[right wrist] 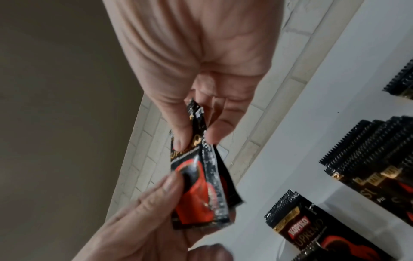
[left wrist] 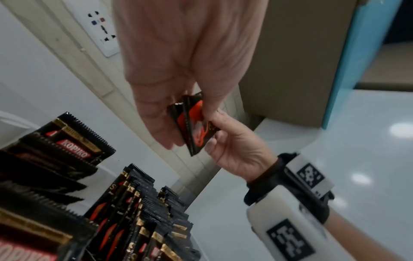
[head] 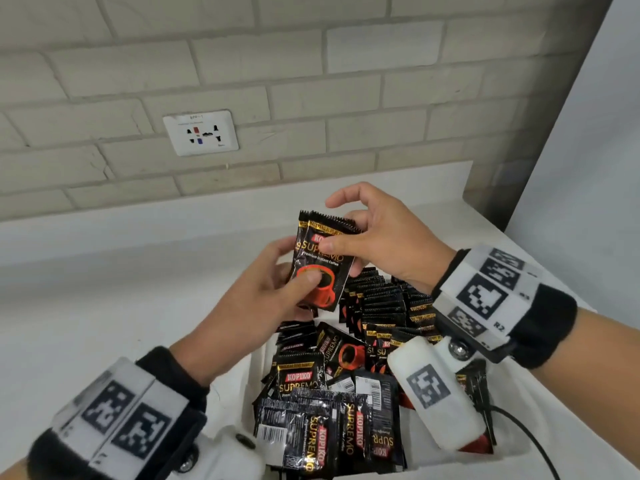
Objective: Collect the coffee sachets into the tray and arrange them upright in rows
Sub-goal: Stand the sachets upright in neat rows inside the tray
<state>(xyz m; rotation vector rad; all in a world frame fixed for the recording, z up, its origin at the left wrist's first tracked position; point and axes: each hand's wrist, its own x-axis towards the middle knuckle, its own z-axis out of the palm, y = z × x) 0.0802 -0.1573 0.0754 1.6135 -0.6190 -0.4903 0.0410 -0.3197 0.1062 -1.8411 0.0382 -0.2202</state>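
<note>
Left hand [head: 266,289] and right hand [head: 384,237]: both pinch two stacked Kopiko sachets [head: 320,261].
Held above white tray [head: 254,382]; upright rows far, loose sachets near.

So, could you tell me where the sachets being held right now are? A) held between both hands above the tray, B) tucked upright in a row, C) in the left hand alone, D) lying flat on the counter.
A: the left hand and right hand both pinch the held sachets above the tray.
</note>
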